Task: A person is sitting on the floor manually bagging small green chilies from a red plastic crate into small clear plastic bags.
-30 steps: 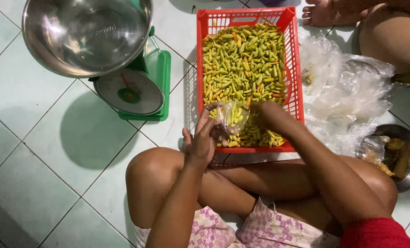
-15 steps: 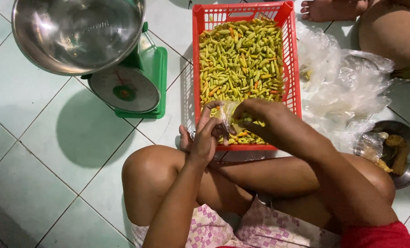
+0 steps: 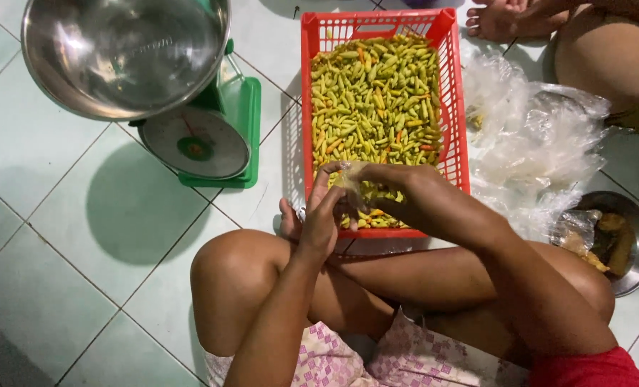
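Person sitting cross-legged on pale tiled floor [image 3: 61, 236]. Left hand [image 3: 318, 218] and right hand [image 3: 398, 192] meeting over near end of red slatted plastic crate [image 3: 457, 107], heaped with small green and yellow chili peppers [image 3: 373, 93]. Fingers of both hands pinching small clear plastic bag [image 3: 355, 180] holding few peppers, just above crate's near rim. Green dial scale with steel bowl [image 3: 130, 54] standing left of crate. Crumpled clear plastic bags [image 3: 534, 143] lying right.

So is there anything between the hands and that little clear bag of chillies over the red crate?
Nothing visible. Both the left hand and the right hand already grip the small clear bag, over the near end of the red crate.
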